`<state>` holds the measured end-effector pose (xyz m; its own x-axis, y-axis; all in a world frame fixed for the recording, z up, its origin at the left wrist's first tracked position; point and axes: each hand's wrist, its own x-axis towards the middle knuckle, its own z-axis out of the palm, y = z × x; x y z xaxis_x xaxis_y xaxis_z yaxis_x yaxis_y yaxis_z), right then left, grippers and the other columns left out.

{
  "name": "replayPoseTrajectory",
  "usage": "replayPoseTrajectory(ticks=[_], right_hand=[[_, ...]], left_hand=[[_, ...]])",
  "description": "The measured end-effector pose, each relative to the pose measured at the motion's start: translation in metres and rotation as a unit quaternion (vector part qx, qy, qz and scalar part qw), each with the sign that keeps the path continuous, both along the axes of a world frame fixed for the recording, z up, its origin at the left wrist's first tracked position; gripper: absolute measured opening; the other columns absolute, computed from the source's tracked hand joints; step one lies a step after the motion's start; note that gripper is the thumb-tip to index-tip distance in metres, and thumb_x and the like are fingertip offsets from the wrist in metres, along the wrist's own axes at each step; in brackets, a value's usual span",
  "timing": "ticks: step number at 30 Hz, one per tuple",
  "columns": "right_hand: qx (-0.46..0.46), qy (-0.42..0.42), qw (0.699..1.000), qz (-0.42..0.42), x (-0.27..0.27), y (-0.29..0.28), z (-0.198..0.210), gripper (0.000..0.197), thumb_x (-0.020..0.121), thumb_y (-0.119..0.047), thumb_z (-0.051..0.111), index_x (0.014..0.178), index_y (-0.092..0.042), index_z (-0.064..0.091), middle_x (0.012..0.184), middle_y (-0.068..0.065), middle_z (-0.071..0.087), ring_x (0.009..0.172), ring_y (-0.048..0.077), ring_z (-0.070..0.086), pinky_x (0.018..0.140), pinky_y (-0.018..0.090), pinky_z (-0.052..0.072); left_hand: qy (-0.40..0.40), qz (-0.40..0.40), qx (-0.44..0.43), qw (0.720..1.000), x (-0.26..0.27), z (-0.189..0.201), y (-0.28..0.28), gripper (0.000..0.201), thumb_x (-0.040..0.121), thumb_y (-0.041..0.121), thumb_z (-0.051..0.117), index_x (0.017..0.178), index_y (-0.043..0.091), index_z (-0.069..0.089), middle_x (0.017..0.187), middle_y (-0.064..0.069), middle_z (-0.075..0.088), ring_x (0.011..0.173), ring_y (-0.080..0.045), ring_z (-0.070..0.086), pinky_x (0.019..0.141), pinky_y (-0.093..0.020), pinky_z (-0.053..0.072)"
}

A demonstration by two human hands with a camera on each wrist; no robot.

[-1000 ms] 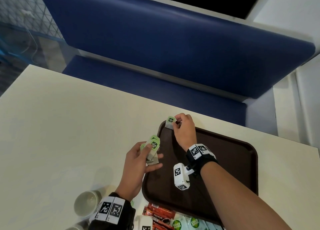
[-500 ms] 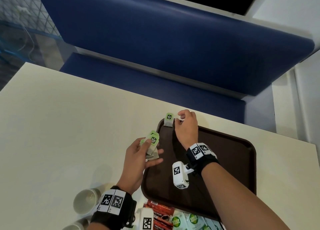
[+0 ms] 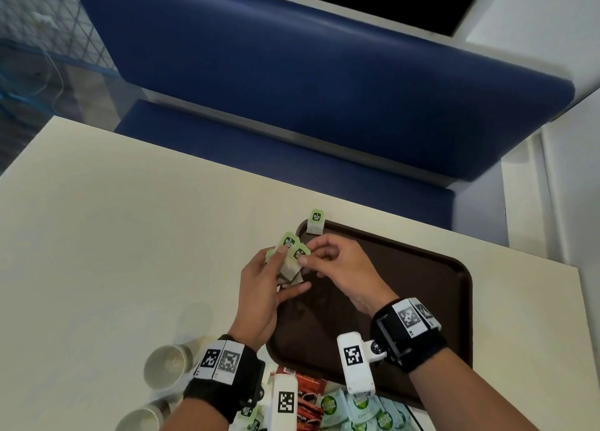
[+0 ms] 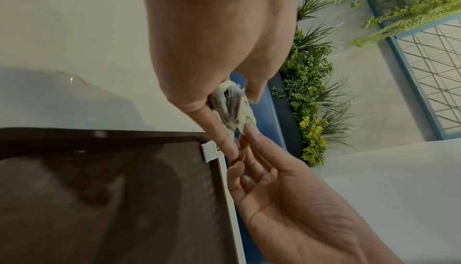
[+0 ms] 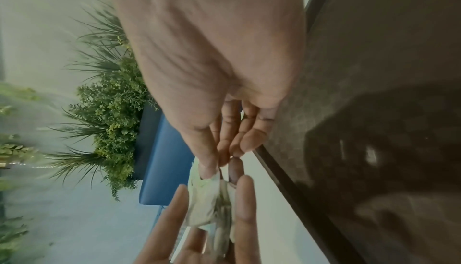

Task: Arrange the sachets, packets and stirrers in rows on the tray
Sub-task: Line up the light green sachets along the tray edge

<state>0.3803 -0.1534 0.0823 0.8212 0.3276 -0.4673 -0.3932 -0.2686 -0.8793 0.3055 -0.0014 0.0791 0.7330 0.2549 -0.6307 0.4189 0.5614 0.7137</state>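
Observation:
My left hand [image 3: 281,270] grips a small bundle of green-tagged tea bags [image 3: 290,258] just off the left edge of the brown tray [image 3: 431,268]. My right hand [image 3: 306,256] has its thumb and forefinger pinching the tag of one tea bag [image 3: 300,253] in that bundle. A single tea bag [image 3: 316,221] lies on the tray's far left corner, its tag over the rim. The left wrist view shows the bundle [image 4: 232,108] between my fingers and the laid tea bag [image 4: 210,150] at the tray corner. In the right wrist view my thumb presses on the bundle [image 5: 208,199].
Two paper cups [image 3: 166,365] [image 3: 143,418] stand at the near left. Red packets [image 3: 306,395] and green-and-white sachets [image 3: 360,408] lie in a heap by the tray's near edge. A blue bench [image 3: 292,73] runs behind the table.
My right hand let go of the tea bag at the tray's far left corner and came back to the bundle in my left hand, where it now pinches another tea bag.

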Motion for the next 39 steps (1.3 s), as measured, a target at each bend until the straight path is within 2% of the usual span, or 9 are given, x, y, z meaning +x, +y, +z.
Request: replayPoseTrajectory(ticks=[2,7,10,16,19,21,24,30,39], right_hand=[[-0.009,-0.002,1.0,0.011,0.002,-0.002,0.002,0.024,0.087,-0.02,0.086,0.107,-0.016,0.075,0.101,0.009,0.079,0.097,0.027,0.075,0.072,0.023,0.057],[-0.016,-0.005,1.0,-0.012,0.019,-0.014,0.002,0.016,0.092,-0.021,0.08,0.107,-0.017,0.075,0.107,0.01,0.076,0.092,0.014,0.07,0.078,0.028,0.058],[-0.087,-0.072,0.993,-0.041,0.04,-0.018,-0.013,0.01,0.096,-0.024,0.076,0.104,-0.019,0.071,0.098,0.005,0.077,0.09,0.014,0.071,0.078,0.03,0.056],[-0.23,-0.16,0.96,0.032,0.067,-0.008,-0.046,0.011,0.097,-0.025,0.074,0.104,-0.019,0.068,0.096,-0.002,0.074,0.082,0.004,0.063,0.066,0.01,0.039],[-0.252,-0.159,0.951,0.078,0.071,-0.004,-0.053,0.011,0.098,-0.024,0.072,0.104,-0.02,0.065,0.1,0.001,0.074,0.087,0.013,0.065,0.069,0.014,0.041],[-0.257,-0.153,0.95,0.09,0.073,-0.002,-0.057,0.011,0.098,-0.024,0.073,0.104,-0.021,0.064,0.103,0.004,0.075,0.094,0.018,0.067,0.076,0.022,0.045],[-0.261,-0.153,0.949,0.092,0.074,-0.001,-0.061,0.012,0.098,-0.023,0.073,0.107,-0.018,0.067,0.104,0.002,0.074,0.095,0.017,0.067,0.084,0.026,0.046],[-0.278,-0.2,0.938,0.054,0.074,-0.001,-0.073,0.01,0.094,-0.021,0.076,0.095,-0.025,0.067,0.1,0.003,0.063,0.082,0.005,0.058,0.071,0.012,0.039],[-0.269,-0.221,0.937,0.045,0.077,0.002,-0.078,0.008,0.094,-0.018,0.075,0.095,-0.02,0.067,0.089,0.002,0.065,0.079,0.01,0.058,0.067,0.016,0.039]], left_hand=[[0.002,0.005,0.0,1.0,-0.001,-0.001,0.001,0.025,0.108,0.023,0.063,0.121,0.003,0.072,0.117,-0.021,0.077,0.109,-0.037,0.078,0.088,-0.058,0.066],[0.015,0.037,0.025,0.999,-0.005,-0.009,0.006,0.028,0.108,0.025,0.063,0.123,0.0,0.066,0.112,-0.019,0.079,0.102,-0.035,0.08,0.084,-0.057,0.067],[0.026,0.045,0.023,0.998,-0.006,-0.014,0.01,0.029,0.109,0.024,0.062,0.125,0.0,0.065,0.109,-0.019,0.079,0.101,-0.035,0.081,0.079,-0.05,0.068],[0.025,0.03,0.027,0.999,-0.008,-0.021,0.011,0.028,0.109,0.025,0.062,0.125,0.002,0.066,0.112,-0.02,0.078,0.101,-0.034,0.081,0.079,-0.051,0.069],[0.024,0.026,0.031,0.999,-0.01,-0.023,0.014,0.028,0.11,0.025,0.061,0.126,0.003,0.066,0.111,-0.018,0.079,0.101,-0.035,0.081,0.081,-0.052,0.068],[0.025,0.026,0.03,0.999,-0.011,-0.024,0.016,0.028,0.11,0.025,0.061,0.126,0.003,0.066,0.11,-0.017,0.08,0.101,-0.035,0.081,0.08,-0.051,0.068],[0.026,0.028,0.032,0.999,-0.012,-0.024,0.018,0.029,0.11,0.026,0.061,0.127,0.002,0.065,0.109,-0.017,0.08,0.1,-0.035,0.081,0.077,-0.05,0.069],[0.023,0.027,0.031,0.999,-0.012,-0.024,0.018,0.028,0.11,0.025,0.062,0.126,0.003,0.066,0.111,-0.017,0.079,0.1,-0.035,0.081,0.075,-0.047,0.069],[0.017,0.022,0.035,0.999,-0.014,-0.025,0.019,0.028,0.109,0.026,0.062,0.125,0.003,0.066,0.11,-0.017,0.079,0.1,-0.036,0.081,0.077,-0.049,0.069]])
